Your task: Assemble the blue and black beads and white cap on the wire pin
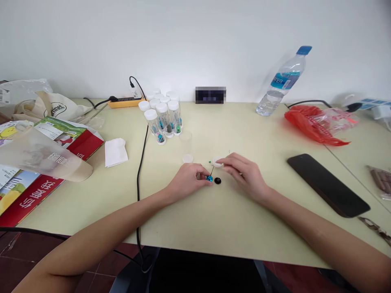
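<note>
Between the thumb and fingers of my left hand [191, 179] is a small shiny blue piece [209, 178] with a thin stem sticking up from it. My right hand [244, 173] has its fingertips closed at the right edge of a round white cap [217, 161]. A small black disc [217, 180] lies on the table between the hands. Tiny green bits [209, 162] sit left of the cap. Just beyond my left hand stands a clear tube [185, 144] with a white base.
Several white-capped clear tubes [161, 112] with small coloured pieces inside stand at the back. A water bottle [282, 81] leans against the wall. To the right are a red bag [317, 126] and a phone [328, 183]. A black cable [140, 167] crosses the table at left, near folded tissue [116, 152].
</note>
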The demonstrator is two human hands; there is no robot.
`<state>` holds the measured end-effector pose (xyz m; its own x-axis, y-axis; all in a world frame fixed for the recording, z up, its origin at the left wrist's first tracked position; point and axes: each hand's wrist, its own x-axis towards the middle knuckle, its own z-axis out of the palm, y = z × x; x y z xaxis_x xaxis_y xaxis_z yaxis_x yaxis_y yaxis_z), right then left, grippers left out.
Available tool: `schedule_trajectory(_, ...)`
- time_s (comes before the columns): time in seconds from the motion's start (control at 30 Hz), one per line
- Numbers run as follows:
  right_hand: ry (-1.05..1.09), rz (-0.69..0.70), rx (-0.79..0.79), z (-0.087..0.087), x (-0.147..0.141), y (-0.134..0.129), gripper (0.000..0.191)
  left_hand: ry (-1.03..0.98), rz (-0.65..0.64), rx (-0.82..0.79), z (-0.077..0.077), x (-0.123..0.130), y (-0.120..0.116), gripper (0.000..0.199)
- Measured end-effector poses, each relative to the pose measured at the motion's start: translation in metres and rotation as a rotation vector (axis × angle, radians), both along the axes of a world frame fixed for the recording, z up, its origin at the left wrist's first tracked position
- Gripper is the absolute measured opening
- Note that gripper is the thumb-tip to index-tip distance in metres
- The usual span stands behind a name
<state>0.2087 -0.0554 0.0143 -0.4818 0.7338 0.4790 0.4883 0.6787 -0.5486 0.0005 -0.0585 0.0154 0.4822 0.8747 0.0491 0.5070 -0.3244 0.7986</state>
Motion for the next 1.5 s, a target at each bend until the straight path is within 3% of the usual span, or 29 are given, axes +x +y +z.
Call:
schedule_trajectory(0.17, -0.098, -0.185, -0.003, 0.001, 0.008, 0.012, 0.02, 0.048, 0.007, 0.055, -0.002, -0.003, 0.003, 0.012)
schedule_trajectory(0.5, -0.413, -0.16, -0.011, -0.003, 0.008, 0.015, 0.014, 0.109, 0.042, 0.1, -0.004, -0.006, 0.006, 0.012)
schedule_trajectory(1.1, -0.218, -0.121, -0.149, -0.009, 0.012, 0.016, 0.006, 0.165, 0.007, 0.103, -0.001, -0.007, 0.006, 0.016)
schedule_trajectory(1.23, -0.209, -0.114, -0.09, -0.004, 0.013, 0.017, 0.014, 0.22, -0.005, 0.172, -0.003, -0.008, 0.006, 0.015)
schedule_trajectory(1.33, -0.203, -0.213, -0.023, 0.004, 0.019, 0.021, 0.02, 0.268, -0.019, 0.239, -0.007, -0.009, 0.005, 0.016)
schedule_trajectory(1.5, -0.499, -0.408, 0.051, 0.006, 0.039, 0.033, 0.022, 0.412, 0.005, 0.565, -0.006, -0.011, -0.001, 0.042)
